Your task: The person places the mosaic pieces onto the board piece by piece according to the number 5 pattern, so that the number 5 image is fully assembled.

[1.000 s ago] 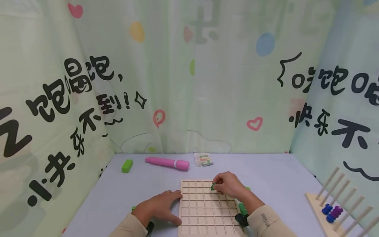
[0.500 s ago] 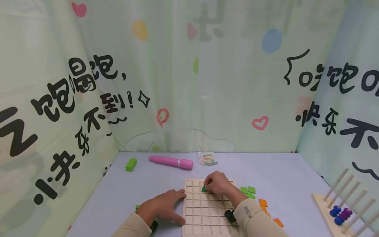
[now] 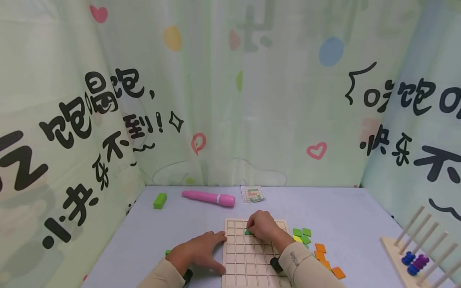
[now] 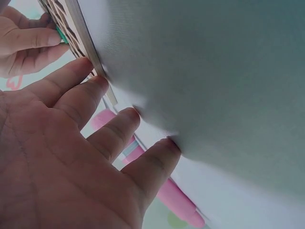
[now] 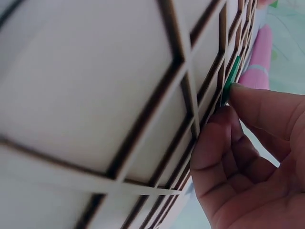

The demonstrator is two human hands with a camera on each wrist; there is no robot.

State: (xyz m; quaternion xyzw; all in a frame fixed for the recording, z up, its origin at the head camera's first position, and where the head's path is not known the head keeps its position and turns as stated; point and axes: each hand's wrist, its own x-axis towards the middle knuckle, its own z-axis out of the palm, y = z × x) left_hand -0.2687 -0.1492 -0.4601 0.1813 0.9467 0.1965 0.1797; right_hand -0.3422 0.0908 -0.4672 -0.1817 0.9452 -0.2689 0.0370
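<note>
**Green tile going down at the far edge of the grid board**

Table [image 3: 151,240] first: pale surface, backed by a printed curtain, carrying everything else. Wooden grid board [image 3: 248,256] is lying at the near centre, its long sides running from six toward twelve o'clock, every visible cell bare wood.

Left hand [image 3: 199,253] is resting flat at the board's nine o'clock edge, fingers straight and spread, tips touching the frame [image 4: 93,64]; it is gripping nothing. Right hand [image 3: 263,225] is working over the board's far rows, toward twelve o'clock, fingers curled and pinching a small dark green tile [image 3: 248,231]. That tile is sitting at the hand's nine o'clock side, just left of the fingertips. In the right wrist view it [image 5: 232,76] is standing on edge against the grid ribs, tilted, not yet lying flat in a cell, with thumb and finger closing on it. The right hand is plainly the nearer one.

Tile itself: thin, flat, glossy green, about one cell wide.

Smaller things: a pink pen [image 3: 209,198] at eleven o'clock of the board, a pattern card [image 3: 252,194] at twelve, a green block [image 3: 160,201] at ten, loose green tiles [image 3: 301,234] and orange tiles [image 3: 325,262] at three, a peg rack [image 3: 414,248] farther right.
</note>
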